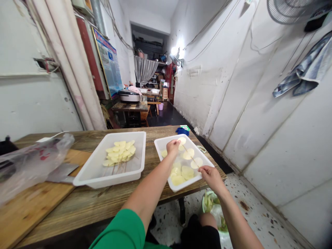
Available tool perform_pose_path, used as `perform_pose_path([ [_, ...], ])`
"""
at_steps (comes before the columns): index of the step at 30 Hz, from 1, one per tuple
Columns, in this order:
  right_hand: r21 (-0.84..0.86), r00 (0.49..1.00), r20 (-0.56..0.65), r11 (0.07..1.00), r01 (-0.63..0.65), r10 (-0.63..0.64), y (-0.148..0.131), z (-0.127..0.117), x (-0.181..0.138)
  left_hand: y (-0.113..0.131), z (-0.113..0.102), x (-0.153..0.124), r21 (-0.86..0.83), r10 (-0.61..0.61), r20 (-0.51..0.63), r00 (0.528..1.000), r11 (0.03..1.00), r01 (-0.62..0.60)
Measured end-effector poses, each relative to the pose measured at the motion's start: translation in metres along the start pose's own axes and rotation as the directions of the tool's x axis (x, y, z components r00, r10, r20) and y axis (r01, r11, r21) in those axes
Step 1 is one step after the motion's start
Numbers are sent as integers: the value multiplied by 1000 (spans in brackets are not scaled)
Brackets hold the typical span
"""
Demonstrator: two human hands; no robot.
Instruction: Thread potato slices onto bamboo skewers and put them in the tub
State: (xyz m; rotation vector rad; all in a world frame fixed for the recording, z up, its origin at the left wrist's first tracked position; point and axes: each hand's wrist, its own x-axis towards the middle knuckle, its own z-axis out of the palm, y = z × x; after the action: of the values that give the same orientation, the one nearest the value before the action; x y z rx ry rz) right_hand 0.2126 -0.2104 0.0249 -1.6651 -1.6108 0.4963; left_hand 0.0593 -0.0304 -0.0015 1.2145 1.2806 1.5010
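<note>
My left hand [173, 148] pinches the edge of a pale yellow, round potato slice [182, 140]. Between the fingertips of my right hand [211, 177] is the near end of a thin wooden skewer [192, 158], which slants away towards my left hand. Several slices lie along it, above the right white tray [158, 142]. More loose potato slices [177, 178] rest in that tray. To the left, a larger white tray [141, 150] holds a heap of skewered potato slices [120, 152], their sticks pointing towards me.
At far left, a wooden cutting board [36, 204] carries a cleaver [62, 173] and a clear plastic bag [33, 166]. A blue cloth [182, 131] lies behind the right tray. Below the table's right edge stands a green bin [204, 204] with peelings.
</note>
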Motion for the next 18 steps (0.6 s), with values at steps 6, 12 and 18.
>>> perform_pose_path([
  [6, 15, 1000, 6, 1000, -6, 6, -1, 0, 0, 1, -1, 1, 32, 27, -8, 1000, 999, -26],
  [12, 44, 1000, -15, 999, 7, -7, 0, 0, -1, 1, 0, 1, 27, -9, -29, 1000, 1000, 10],
  [18, 52, 1000, -4, 999, -15, 15, 1, 1, -1, 0, -1, 1, 35, -4, -32, 999, 999, 5],
])
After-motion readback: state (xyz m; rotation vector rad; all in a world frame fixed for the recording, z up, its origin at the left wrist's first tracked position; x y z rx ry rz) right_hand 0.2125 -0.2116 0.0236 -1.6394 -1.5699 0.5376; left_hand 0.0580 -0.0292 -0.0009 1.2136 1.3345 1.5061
